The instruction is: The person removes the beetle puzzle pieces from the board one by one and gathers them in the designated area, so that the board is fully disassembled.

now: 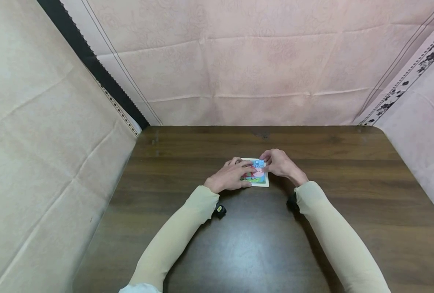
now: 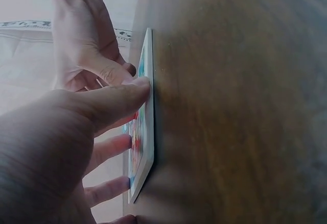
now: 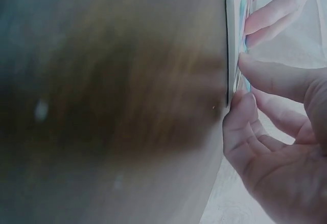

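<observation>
"Where's the picture board?"
"On the table, right of the frame's centre and slightly below it."
"The hands?"
"Left hand over its left part, right hand at its upper right."
"Behind?"
"A cloth, beyond the table's far edge, across the upper frame."

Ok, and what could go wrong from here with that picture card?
The card lies flat on a table that looks smooth, so uneven pressure might slide it. The left hand covers part of it, perhaps hiding a detail. The right hand is at the card's right edge and could nudge it askew.
</observation>
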A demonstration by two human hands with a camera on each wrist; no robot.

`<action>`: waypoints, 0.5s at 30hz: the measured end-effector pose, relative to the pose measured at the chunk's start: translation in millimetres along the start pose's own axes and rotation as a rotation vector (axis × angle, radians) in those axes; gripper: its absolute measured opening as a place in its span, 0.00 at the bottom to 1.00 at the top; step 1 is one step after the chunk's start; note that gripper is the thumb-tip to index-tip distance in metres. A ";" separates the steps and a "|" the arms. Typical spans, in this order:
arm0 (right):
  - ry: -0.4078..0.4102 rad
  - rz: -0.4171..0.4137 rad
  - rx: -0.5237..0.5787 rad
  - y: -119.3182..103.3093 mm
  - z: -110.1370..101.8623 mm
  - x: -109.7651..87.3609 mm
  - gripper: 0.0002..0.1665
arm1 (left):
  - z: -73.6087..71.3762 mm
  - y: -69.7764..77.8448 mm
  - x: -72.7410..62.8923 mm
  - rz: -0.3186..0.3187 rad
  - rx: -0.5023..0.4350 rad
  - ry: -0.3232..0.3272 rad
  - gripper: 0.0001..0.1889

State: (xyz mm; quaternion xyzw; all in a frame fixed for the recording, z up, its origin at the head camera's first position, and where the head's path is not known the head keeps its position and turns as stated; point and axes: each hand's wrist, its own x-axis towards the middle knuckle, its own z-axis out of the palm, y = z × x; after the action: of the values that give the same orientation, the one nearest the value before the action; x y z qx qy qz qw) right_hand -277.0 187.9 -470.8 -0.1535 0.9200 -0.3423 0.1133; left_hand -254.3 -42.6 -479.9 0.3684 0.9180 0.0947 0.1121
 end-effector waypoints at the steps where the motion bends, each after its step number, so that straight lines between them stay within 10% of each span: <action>1: 0.001 -0.006 0.006 0.2 -0.2 -0.4 0.19 | 0.3 0.0 0.0 0.001 -0.003 0.001 0.31; 15: 0.017 -0.058 -0.089 -1.6 1.9 0.4 0.16 | 2.7 -3.9 -1.4 -0.003 -0.062 0.031 0.33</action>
State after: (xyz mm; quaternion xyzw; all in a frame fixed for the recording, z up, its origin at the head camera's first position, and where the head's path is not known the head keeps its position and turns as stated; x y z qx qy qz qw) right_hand -276.5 185.5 -471.2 -0.1819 0.9305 -0.3054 0.0884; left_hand -255.2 -46.0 -483.3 0.3618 0.9168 0.1287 0.1092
